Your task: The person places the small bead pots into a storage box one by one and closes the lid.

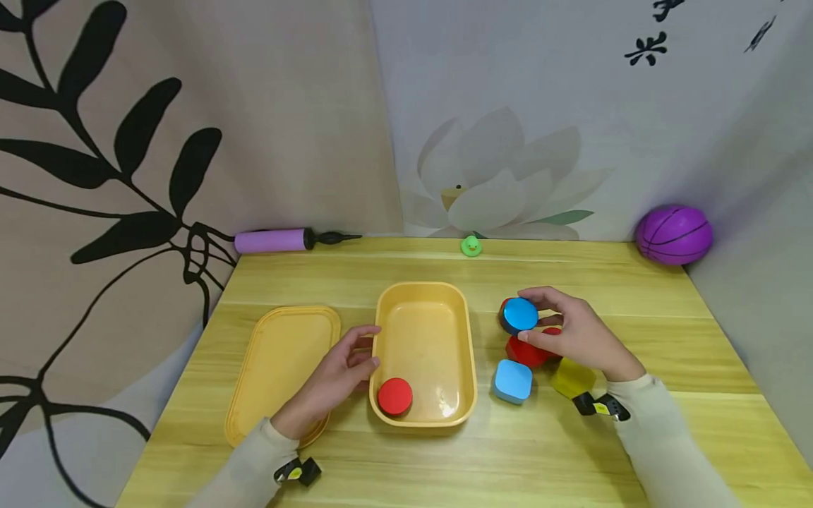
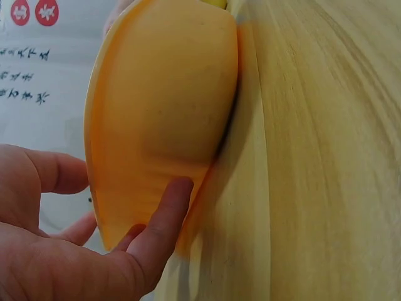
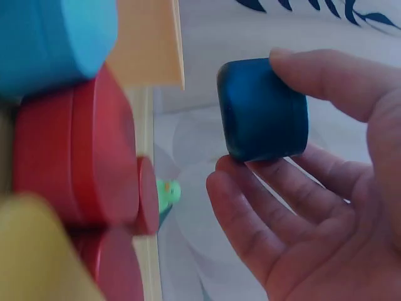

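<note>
Blue block [image 1: 519, 315] pinched in your right hand [image 1: 574, 331], hands apart.
Your left hand [image 1: 338, 372] touches the tray [image 1: 427, 339] at its left side, fingers loose; red disc [image 1: 395, 397] lies inside.

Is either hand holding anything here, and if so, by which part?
The right hand holds a round blue block, pinched by opposite sides between thumb and fingertips. The left hand touches the yellow container on its left side.
</note>
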The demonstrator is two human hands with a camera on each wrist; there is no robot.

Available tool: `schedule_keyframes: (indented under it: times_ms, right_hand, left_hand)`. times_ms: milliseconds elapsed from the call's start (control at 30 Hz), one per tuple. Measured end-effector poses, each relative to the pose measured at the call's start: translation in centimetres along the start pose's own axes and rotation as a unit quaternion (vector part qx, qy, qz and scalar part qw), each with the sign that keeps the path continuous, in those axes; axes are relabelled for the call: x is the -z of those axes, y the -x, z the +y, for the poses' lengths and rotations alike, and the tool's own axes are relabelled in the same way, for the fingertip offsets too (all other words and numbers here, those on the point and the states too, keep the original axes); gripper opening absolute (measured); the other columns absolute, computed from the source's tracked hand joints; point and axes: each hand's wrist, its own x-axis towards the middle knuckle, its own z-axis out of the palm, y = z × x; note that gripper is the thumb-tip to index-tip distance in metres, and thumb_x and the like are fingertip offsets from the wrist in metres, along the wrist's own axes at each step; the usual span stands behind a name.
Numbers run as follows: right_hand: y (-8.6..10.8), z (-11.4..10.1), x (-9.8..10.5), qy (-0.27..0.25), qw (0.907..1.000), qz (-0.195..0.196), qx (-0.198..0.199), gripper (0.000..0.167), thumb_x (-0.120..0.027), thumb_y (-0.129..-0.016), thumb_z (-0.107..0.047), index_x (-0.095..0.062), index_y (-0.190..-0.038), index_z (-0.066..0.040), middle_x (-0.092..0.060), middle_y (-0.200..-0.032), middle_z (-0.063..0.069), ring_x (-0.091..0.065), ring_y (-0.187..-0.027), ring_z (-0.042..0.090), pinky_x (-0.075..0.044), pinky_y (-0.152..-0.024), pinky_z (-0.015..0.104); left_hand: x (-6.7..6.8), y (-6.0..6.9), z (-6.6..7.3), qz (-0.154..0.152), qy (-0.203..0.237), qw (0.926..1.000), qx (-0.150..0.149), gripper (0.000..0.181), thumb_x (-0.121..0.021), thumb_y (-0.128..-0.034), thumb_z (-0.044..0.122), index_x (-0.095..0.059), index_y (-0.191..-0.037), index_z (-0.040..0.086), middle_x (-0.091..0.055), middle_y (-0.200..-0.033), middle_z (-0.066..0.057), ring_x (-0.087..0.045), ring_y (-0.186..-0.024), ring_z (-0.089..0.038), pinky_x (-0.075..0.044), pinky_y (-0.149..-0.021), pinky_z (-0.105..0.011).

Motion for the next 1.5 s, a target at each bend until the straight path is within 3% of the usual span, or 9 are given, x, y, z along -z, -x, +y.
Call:
schedule_keyframes:
  times_ms: [267, 567, 900, 1067, 1233, 1500]
  right_hand:
    - [-0.9, -2.2, -2.5, 0.031, 0.9968, -0.019, 0.071, 0.062, -0.089, -0.088, -0.022, -0.063, -0.144, -0.013, -0.068, -0.133, 0.0, -0.067, -0.11, 0.018, -0.062, -0.093, 0.038]
    - [-1.7, -5.2, -6.1, 0.032, 0.9904, -0.073, 0.113, 0.056, -0.088, -0.087, -0.023, -0.065, -0.138, -0.017, -0.067, -0.129, -0.008, -0.069, -0.112, 0.012, -0.061, -0.095, 0.039]
    - [-2.3, -7.0, -10.1, 0.098, 0.9747, -0.147, 0.137, 0.058, -0.082, -0.089, -0.027, -0.064, -0.143, -0.019, -0.066, -0.133, -0.011, -0.062, -0.116, 0.008, -0.055, -0.098, 0.037]
    - [-2.3, -7.4, -11.6, 0.113, 0.9643, -0.173, 0.165, 0.057, -0.086, -0.087, -0.024, -0.067, -0.139, -0.014, -0.068, -0.128, -0.007, -0.062, -0.105, 0.007, -0.056, -0.091, 0.029]
    - [-2.3, -7.6, -12.3, 0.134, 0.9571, -0.194, 0.169, 0.055, -0.087, -0.086, -0.024, -0.068, -0.136, -0.011, -0.071, -0.126, -0.005, -0.062, -0.1, 0.007, -0.056, -0.088, 0.024]
    - [-2.1, -8.2, -11.8, 0.19, 0.9462, -0.211, 0.155, 0.052, -0.088, -0.084, -0.029, -0.07, -0.131, -0.017, -0.07, -0.125, -0.008, -0.065, -0.109, 0.009, -0.056, -0.097, 0.03]
  left_hand:
    - [0.0, 0.1, -0.2, -0.001, 0.0, 1.0, 0.0, 0.057, -0.06, -0.1074, 0.014, -0.039, -0.16, 0.017, -0.046, -0.155, -0.023, -0.059, -0.13, -0.039, -0.061, -0.083, -0.039]
    - [-0.2, -0.2, -0.2, -0.005, 0.004, 1.0, -0.004, 0.057, -0.056, -0.1085, 0.011, -0.037, -0.162, 0.018, -0.045, -0.156, -0.021, -0.059, -0.132, -0.038, -0.061, -0.083, -0.037]
    - [-0.3, -0.3, -0.3, 0.007, -0.001, 1.0, 0.0, 0.054, -0.058, -0.1077, 0.011, -0.041, -0.159, 0.019, -0.046, -0.155, -0.021, -0.058, -0.133, -0.037, -0.061, -0.084, -0.039]
    - [-0.3, -0.3, -0.3, 0.012, -0.007, 0.9999, 0.006, 0.054, -0.059, -0.1071, 0.012, -0.042, -0.158, 0.02, -0.046, -0.154, -0.02, -0.057, -0.133, -0.038, -0.061, -0.085, -0.039]
    - [-0.3, -0.4, -0.1, 0.016, -0.016, 0.9997, 0.007, 0.054, -0.058, -0.1069, 0.011, -0.043, -0.158, 0.019, -0.047, -0.153, -0.02, -0.056, -0.133, -0.038, -0.059, -0.085, -0.038]
    - [-0.4, -0.5, -0.1, 0.017, -0.011, 0.9998, 0.008, 0.054, -0.058, -0.1065, 0.01, -0.043, -0.158, 0.019, -0.047, -0.153, -0.02, -0.055, -0.133, -0.037, -0.059, -0.086, -0.038]
